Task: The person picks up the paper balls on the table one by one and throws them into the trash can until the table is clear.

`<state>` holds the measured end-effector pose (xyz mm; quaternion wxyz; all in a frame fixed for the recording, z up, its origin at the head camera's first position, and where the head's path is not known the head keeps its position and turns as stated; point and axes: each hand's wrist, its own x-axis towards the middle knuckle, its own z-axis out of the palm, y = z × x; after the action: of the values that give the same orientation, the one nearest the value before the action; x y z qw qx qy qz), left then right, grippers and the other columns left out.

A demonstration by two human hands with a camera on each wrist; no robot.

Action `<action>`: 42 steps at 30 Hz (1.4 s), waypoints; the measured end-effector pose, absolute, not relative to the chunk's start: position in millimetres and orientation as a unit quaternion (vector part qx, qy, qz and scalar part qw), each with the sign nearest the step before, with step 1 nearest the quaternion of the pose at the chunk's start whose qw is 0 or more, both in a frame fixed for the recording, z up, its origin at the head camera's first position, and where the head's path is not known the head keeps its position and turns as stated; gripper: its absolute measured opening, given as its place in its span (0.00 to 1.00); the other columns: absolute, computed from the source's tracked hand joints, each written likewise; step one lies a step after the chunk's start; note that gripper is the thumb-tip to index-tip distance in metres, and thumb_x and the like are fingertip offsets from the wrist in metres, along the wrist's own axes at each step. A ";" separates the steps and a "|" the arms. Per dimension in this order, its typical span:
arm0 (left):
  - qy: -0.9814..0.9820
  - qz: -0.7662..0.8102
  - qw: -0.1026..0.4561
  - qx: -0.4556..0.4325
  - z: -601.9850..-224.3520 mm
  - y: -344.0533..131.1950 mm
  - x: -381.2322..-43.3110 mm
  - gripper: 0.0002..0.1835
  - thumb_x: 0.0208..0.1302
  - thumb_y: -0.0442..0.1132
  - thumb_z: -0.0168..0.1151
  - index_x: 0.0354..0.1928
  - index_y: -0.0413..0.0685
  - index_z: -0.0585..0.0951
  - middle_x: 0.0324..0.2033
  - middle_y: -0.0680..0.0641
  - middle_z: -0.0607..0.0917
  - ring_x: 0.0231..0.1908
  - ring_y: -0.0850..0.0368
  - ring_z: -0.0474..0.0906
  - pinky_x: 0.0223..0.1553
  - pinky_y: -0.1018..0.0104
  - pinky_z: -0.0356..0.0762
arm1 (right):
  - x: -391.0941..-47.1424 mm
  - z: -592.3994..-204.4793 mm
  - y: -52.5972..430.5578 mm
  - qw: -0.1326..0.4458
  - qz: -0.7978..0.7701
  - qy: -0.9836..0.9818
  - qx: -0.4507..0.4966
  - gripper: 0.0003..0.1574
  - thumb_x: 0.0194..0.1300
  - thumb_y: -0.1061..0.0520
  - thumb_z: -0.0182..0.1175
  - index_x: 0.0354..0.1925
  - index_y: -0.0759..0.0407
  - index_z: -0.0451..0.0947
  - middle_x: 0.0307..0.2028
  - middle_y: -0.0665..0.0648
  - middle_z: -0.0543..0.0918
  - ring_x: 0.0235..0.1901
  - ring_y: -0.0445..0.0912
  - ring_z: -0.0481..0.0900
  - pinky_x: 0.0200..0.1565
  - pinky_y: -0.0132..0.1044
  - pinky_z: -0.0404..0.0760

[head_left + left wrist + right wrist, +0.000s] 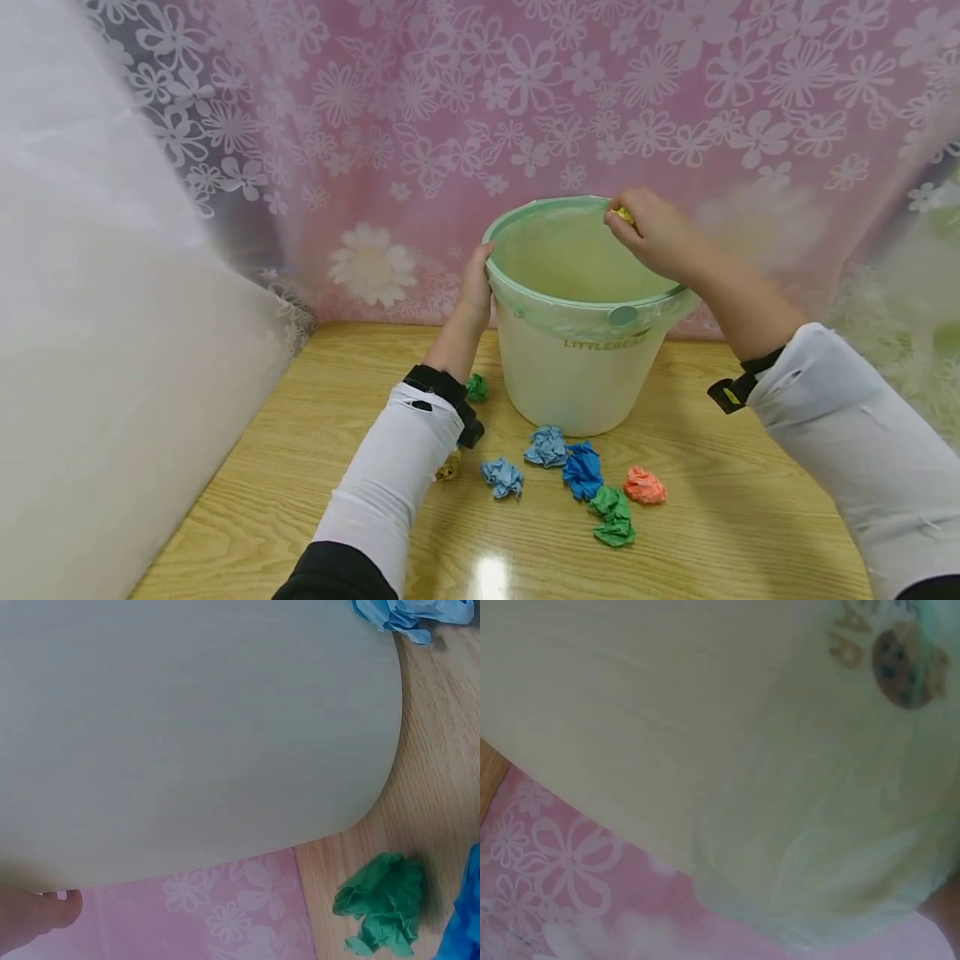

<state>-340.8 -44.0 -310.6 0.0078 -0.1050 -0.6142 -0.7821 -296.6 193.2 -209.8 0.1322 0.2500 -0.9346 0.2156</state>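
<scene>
A pale trash bin (pixel 573 375) with a light green plastic bag (pixel 517 292) folded over its rim stands on the wooden table. At its left edge my left hand (pixel 474 292) grips the rim; part of that hand (pixel 37 916) also shows beside the bin wall in the left wrist view. My right hand (pixel 660 237) is over the far right of the rim, pinching a yellow crumpled paper (pixel 624 216) between thumb and fingers. In the right wrist view the bagged bin wall (pixel 802 810) fills most of the picture, and the yellow paper is hidden there.
In front of the bin lie crumpled papers: light blue (pixel 502 477), dark blue (pixel 582 472), green (pixel 612 517) and orange-pink (pixel 645 485). Another green paper (pixel 476 387) and a tan one (pixel 448 467) sit near my left wrist. A pink floral curtain (pixel 450 167) hangs behind the table (pixel 300 467).
</scene>
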 end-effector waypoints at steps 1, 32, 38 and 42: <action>-0.614 -0.782 0.007 -0.105 -310.4 -43.9 -340.8 0.23 0.70 0.56 0.39 0.24 0.48 0.68 0.18 0.54 0.70 0.25 0.60 0.69 0.56 0.57 0.62 | -296.9 -210.4 193.1 0.126 0.214 -0.935 0.253 0.21 0.77 0.55 0.41 0.53 0.72 0.67 0.52 0.70 0.71 0.51 0.61 0.68 0.55 0.58 0.66; -0.620 -0.777 0.015 -0.106 -310.7 -43.7 -340.9 0.23 0.70 0.56 0.37 0.25 0.49 0.69 0.21 0.53 0.71 0.30 0.60 0.70 0.61 0.52 0.58 | -287.9 -204.8 211.3 0.074 0.186 -0.944 0.262 0.46 0.72 0.43 0.51 0.77 0.49 0.40 0.76 0.65 0.38 0.75 0.64 0.36 0.68 0.68 0.41; -0.621 -0.776 0.016 -0.110 -311.7 -44.5 -340.9 0.23 0.70 0.56 0.37 0.23 0.51 0.69 0.23 0.50 0.71 0.42 0.45 0.72 0.64 0.49 0.56 | -274.2 -200.8 225.9 0.086 0.177 -0.946 0.256 0.45 0.72 0.42 0.51 0.77 0.48 0.41 0.76 0.64 0.37 0.75 0.64 0.35 0.66 0.71 0.42; -0.621 -0.775 0.017 -0.116 -312.2 -44.3 -341.5 0.22 0.71 0.56 0.37 0.25 0.51 0.70 0.25 0.48 0.71 0.44 0.42 0.72 0.63 0.50 0.56 | -262.2 -201.2 235.4 0.097 0.162 -0.948 0.255 0.44 0.72 0.42 0.51 0.77 0.45 0.42 0.76 0.63 0.39 0.74 0.64 0.37 0.65 0.71 0.44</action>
<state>-341.5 -44.3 -312.2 0.0174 -0.1158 -0.6213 -0.7748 -262.2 235.4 -201.2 0.0973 0.2554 -0.9482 0.1618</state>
